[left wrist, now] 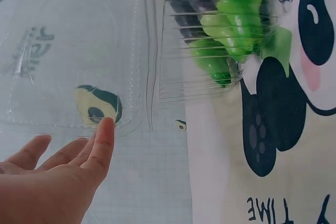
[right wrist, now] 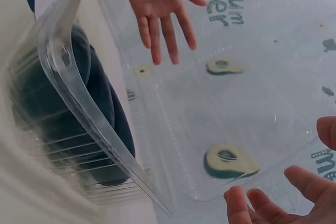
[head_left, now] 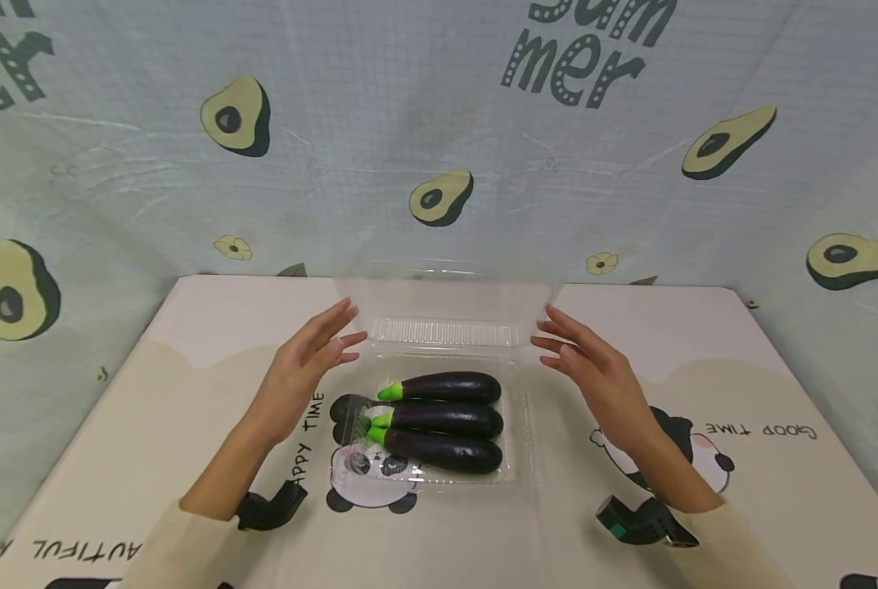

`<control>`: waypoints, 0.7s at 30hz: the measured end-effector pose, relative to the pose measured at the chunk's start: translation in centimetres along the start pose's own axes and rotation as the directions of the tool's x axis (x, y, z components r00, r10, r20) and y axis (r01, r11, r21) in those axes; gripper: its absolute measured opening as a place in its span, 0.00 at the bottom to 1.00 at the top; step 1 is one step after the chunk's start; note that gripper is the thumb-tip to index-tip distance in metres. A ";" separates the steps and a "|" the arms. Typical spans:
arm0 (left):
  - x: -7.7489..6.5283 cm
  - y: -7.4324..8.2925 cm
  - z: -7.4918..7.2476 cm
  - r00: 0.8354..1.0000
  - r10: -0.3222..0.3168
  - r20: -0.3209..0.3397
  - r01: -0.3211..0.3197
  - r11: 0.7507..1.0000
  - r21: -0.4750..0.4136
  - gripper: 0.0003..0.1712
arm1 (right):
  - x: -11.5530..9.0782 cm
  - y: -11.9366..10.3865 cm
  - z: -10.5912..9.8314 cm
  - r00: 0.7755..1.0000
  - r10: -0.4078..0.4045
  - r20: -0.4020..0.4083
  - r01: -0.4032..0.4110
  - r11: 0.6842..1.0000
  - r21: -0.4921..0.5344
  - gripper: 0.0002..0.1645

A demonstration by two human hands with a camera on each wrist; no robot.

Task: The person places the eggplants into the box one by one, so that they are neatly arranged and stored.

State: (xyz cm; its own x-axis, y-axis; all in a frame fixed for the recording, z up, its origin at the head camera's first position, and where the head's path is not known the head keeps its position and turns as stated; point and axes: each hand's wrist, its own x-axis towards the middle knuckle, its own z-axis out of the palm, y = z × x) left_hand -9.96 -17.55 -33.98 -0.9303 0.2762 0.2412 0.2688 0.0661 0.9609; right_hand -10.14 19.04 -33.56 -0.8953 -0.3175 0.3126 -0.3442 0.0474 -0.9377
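Three dark purple eggplants (head_left: 449,419) with green stem ends lie side by side in the base of a clear plastic clamshell container (head_left: 521,425). Its hinged lid (head_left: 446,309) stands raised at the far side. My left hand (head_left: 299,368) is beside the lid's left edge, fingers extended, holding nothing. On the opposite side, my right hand (head_left: 593,368) has its fingertips right at the lid's right edge, fingers loosely spread. The left wrist view shows an index fingertip overlapping the lid's rim (left wrist: 126,127). In the right wrist view the eggplants (right wrist: 100,114) show through the container wall.
A pale tablecloth (head_left: 210,393) with panda prints and lettering covers the table. Behind it hangs a curtain (head_left: 357,123) printed with avocados. Black wrist camera mounts (head_left: 271,505) jut inward from both forearms.
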 end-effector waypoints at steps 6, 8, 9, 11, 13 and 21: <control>-1.2 0.3 0.0 1.000 -0.017 0.016 0.016 0.998 0.061 0.29 | -0.8 -0.2 0.1 1.000 0.001 0.025 -0.002 1.000 0.020 0.28; -1.6 0.2 0.1 1.000 -0.018 0.024 0.016 0.996 0.083 0.30 | -1.1 -0.3 0.1 1.000 0.005 0.029 -0.006 1.000 0.014 0.27; -1.8 0.2 0.1 1.000 -0.014 0.027 0.012 0.996 0.091 0.31 | -1.3 -0.3 0.1 1.000 0.006 0.030 -0.007 1.000 0.008 0.27; -2.1 0.1 0.2 0.999 -0.015 0.031 0.011 0.994 0.107 0.31 | -1.6 -0.4 0.2 1.000 0.005 0.027 -0.004 1.000 -0.022 0.27; -2.5 0.0 0.2 0.999 -0.020 0.030 0.016 0.990 0.141 0.32 | -2.0 -0.5 0.3 1.000 0.002 0.027 -0.001 0.999 -0.038 0.26; -4.1 0.1 0.5 0.998 -0.062 0.027 0.055 0.976 0.212 0.33 | -3.4 -0.6 0.8 1.000 0.010 0.022 -0.007 0.992 -0.127 0.26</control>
State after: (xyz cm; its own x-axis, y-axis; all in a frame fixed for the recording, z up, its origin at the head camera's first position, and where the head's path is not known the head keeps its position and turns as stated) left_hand -5.99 -18.20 -34.93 -0.9382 0.2972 0.1772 0.2639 0.2834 0.9220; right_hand -6.63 19.32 -34.15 -0.8924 -0.3374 0.2997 -0.3707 0.1696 -0.9131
